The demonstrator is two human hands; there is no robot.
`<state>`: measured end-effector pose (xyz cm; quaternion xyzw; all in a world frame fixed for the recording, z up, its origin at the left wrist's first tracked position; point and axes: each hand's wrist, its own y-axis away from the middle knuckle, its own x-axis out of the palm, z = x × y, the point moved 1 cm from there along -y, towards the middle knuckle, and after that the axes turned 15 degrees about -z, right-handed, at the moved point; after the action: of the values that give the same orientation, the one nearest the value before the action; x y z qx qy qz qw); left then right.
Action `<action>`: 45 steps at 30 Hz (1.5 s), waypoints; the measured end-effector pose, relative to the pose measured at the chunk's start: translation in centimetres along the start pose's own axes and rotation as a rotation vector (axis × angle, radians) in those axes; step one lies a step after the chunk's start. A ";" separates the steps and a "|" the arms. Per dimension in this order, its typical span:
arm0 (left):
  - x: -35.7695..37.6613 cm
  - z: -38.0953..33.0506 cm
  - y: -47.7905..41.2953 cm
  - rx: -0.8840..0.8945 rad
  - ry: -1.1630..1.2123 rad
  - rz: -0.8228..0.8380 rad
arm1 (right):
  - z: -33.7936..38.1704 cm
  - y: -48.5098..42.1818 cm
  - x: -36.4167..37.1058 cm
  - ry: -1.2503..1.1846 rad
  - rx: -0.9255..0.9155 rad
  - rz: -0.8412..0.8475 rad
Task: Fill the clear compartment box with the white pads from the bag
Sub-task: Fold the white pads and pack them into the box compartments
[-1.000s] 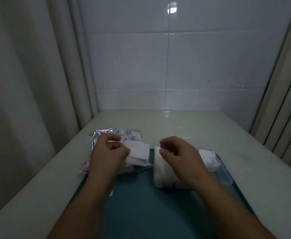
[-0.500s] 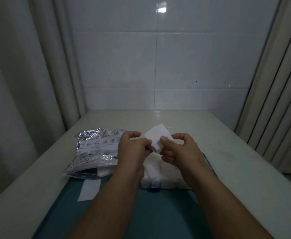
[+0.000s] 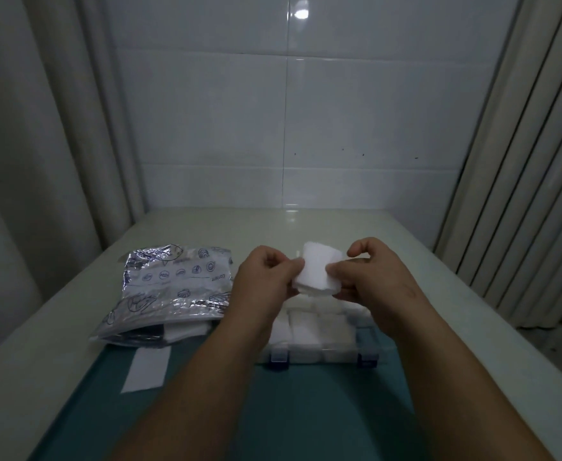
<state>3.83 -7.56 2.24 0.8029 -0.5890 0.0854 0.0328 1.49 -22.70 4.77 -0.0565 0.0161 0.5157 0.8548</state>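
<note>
Both hands meet above the clear compartment box [image 3: 319, 341]: the left hand [image 3: 266, 281] pinches one edge of a small stack of white pads [image 3: 318, 272], and the right hand [image 3: 369, 277] pinches the opposite edge, holding it in the air over the box. White pads already fill the box's compartments. Left of the box lies the silvery bag [image 3: 173, 291], its open mouth showing more pads. A lone white strip [image 3: 146, 369] lies on the teal mat [image 3: 306, 410], left of the box.

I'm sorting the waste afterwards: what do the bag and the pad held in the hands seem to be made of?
The bag: thin plastic film, probably metallised; glossy, crinkled, glinting silver. The pad, pinched between left hand and right hand: soft white fibre, maybe cotton or nonwoven; matte, fuzzy-edged, curved.
</note>
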 end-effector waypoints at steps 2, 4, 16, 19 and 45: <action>0.4 0.2 -0.1 0.003 -0.052 0.012 | 0.0 -0.1 -0.3 0.041 0.001 0.021; 0.9 0.5 -0.1 0.014 -0.095 0.016 | -0.2 -0.3 -0.6 0.108 -0.021 0.003; 2.2 3.0 1.8 0.192 -0.328 -0.043 | -2.5 -0.1 -2.4 0.347 -0.073 0.038; 1.7 2.8 2.0 0.247 -0.393 -0.038 | -2.6 -0.2 -2.4 0.391 -0.118 0.060; 1.7 2.7 2.3 0.407 -0.646 0.073 | -2.9 -0.2 -2.9 0.412 0.023 0.108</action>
<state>2.43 -10.25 -0.18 0.7571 -0.5681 -0.0555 -0.3178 0.46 -25.64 2.19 -0.1500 0.1993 0.5380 0.8052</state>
